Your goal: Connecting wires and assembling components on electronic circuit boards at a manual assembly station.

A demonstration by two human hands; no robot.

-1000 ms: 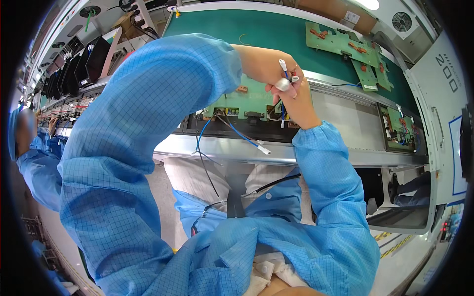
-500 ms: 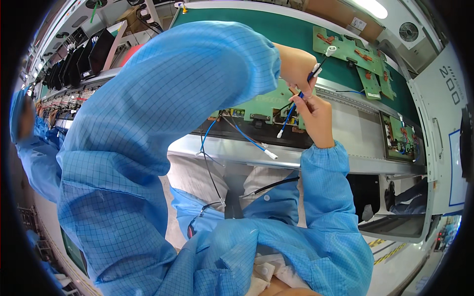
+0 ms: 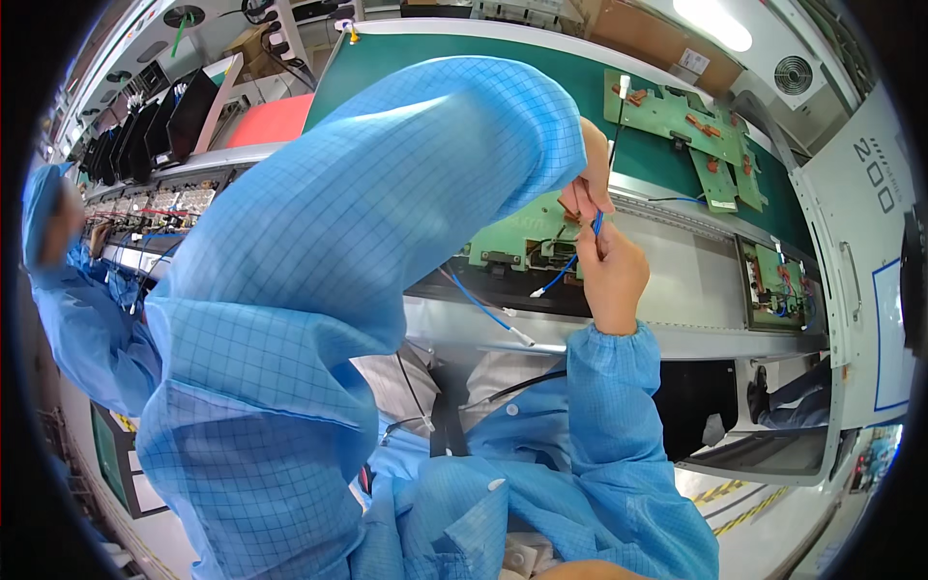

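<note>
Over the green circuit board (image 3: 510,235) at the bench's front edge, my two hands are close together. My left hand (image 3: 595,174) reaches across from the left, its fingers pinched on the wires. A black wire (image 3: 617,130) with a white connector (image 3: 623,85) sticks up from it. Just below, my right hand (image 3: 619,275) pinches the blue wire (image 3: 564,275) between thumb and fingers. That wire's end with a white plug hangs over the board's dark lower part. Another blue wire (image 3: 480,298) runs from the board past the metal edge. My sleeve hides the board's left side.
Several green boards (image 3: 677,121) with orange-brown parts lie on the green mat (image 3: 416,43). A framed board (image 3: 781,280) sits at the right on the conveyor. A co-worker in a blue sleeve (image 3: 87,329) is at the left, by black panels (image 3: 184,121).
The wires have turned more upright, and my hands are a little lower. My left fingers now sit just above my right fingertips. The view has shifted slightly.
</note>
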